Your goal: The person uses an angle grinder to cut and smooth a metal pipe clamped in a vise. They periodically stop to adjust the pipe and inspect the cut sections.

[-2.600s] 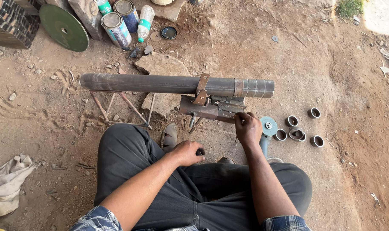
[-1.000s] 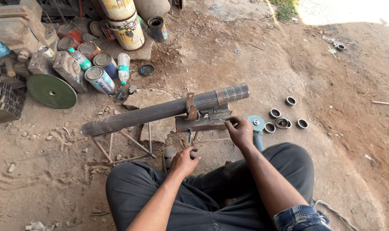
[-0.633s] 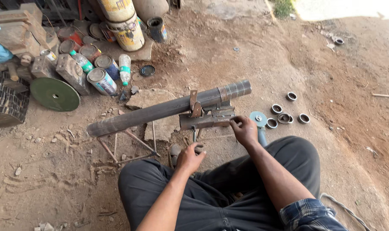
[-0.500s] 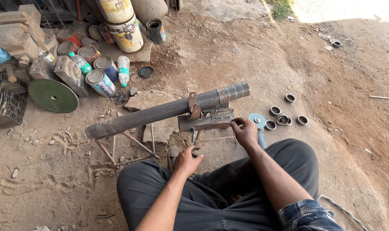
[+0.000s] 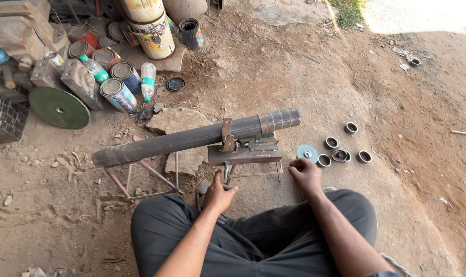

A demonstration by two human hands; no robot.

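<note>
A long dark steel pipe [image 5: 192,139] lies across a small welded stand [image 5: 145,179] and through a rusty clamp [image 5: 245,149]. My left hand [image 5: 218,192] reaches under the clamp, its fingers closed on the short lever [image 5: 225,172] hanging there. My right hand [image 5: 304,174] is down by the ground to the right of the stand, curled over the body of an angle grinder whose pale blue disc [image 5: 307,153] shows just beyond the knuckles. Several short cut pipe rings [image 5: 340,154] lie on the dirt right of the disc.
I sit on bare earth with my dark-trousered legs [image 5: 253,241] folded under the stand. Paint tins [image 5: 117,92], a plastic bottle [image 5: 148,79], a large green disc [image 5: 58,106] and blocks crowd the far left. A flat stone [image 5: 176,123] lies behind the pipe.
My right hand has moved from the clamp's right end down and right onto the grinder. My left hand has gone forward to the lever under the clamp. The view has shifted slightly.
</note>
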